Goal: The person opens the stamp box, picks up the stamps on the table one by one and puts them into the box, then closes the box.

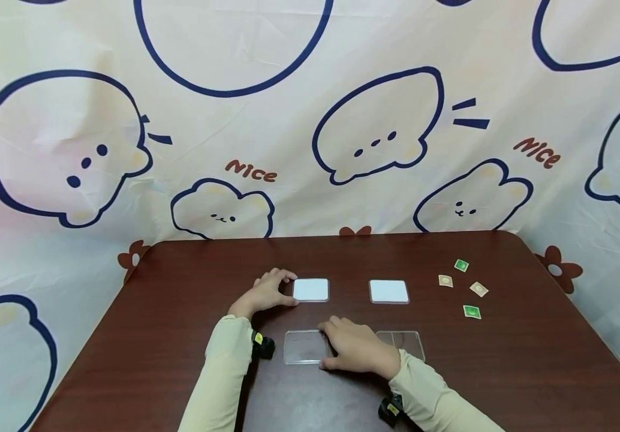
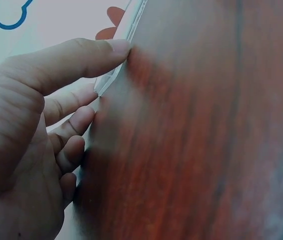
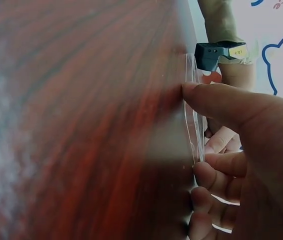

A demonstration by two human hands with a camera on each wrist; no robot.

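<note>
My left hand point(image 1: 265, 293) holds the left end of a flat box with a white top point(image 1: 311, 290), thumb at the near corner and a finger at the far one. In the left wrist view the thumb lies against the edge of that box point(image 2: 119, 57). My right hand point(image 1: 357, 347) grips the right end of a clear plastic lid point(image 1: 303, 348) lying on the table nearer to me. In the right wrist view thumb and forefinger span the clear lid's edge point(image 3: 191, 115). The fingers partly cover its right end.
A second white-topped box point(image 1: 389, 291) lies to the right of the first. Another clear plastic lid point(image 1: 408, 342) is partly behind my right wrist. Small green squares point(image 1: 472, 312) and beige squares point(image 1: 479, 289) lie scattered at the right on the brown table point(image 1: 536, 360).
</note>
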